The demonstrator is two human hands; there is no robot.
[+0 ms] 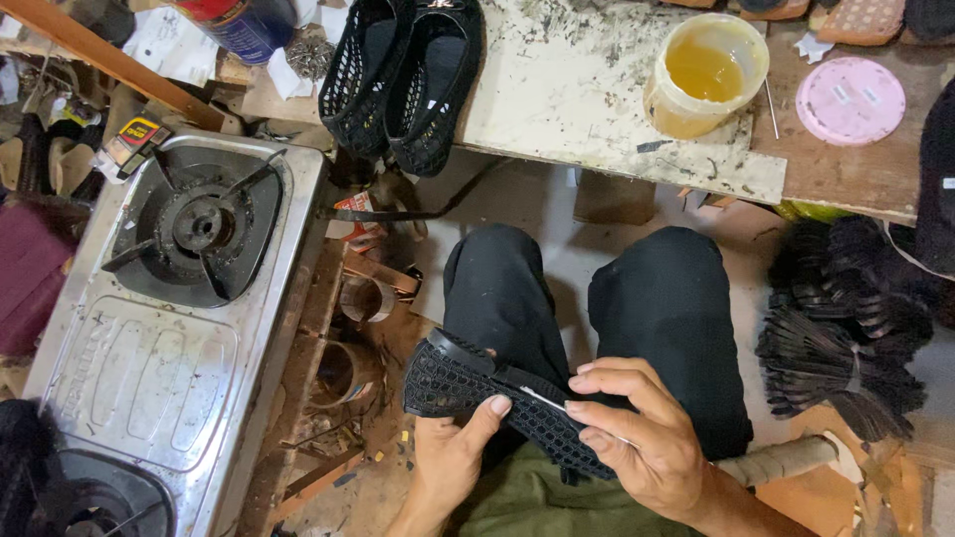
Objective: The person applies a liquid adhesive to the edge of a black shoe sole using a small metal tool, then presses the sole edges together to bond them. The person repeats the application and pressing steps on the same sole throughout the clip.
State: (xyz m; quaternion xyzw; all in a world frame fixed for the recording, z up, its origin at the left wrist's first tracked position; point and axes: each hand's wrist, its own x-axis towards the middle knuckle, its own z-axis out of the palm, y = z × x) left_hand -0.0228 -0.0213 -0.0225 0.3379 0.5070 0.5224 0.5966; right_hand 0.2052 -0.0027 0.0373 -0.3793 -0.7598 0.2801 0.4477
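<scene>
A black mesh shoe upper [497, 398] lies across the person's lap, just above the knees in dark trousers, held between both hands. The left hand [453, 452] comes up from below, its grip closed on the underside of the upper with the thumb pressed flat on the mesh near the middle. The right hand [642, 438] covers the upper's right end, its fingers curled down over the top edge, and its grip is narrow on a thin pale strip or tool [542, 400] that lies against the mesh; what that is cannot be told. The upper's left end, with its thicker black rim, sticks out free beyond the left thumb. On the surface ahead stand a finished pair of black mesh shoes [403, 75], toes toward the person, a yellowish tub of amber liquid [704, 75] and a pink round lid [851, 99], all well apart from the hands. To the left sits a steel gas stove [159, 328], and to the right a heap of black cut pieces [846, 328].
</scene>
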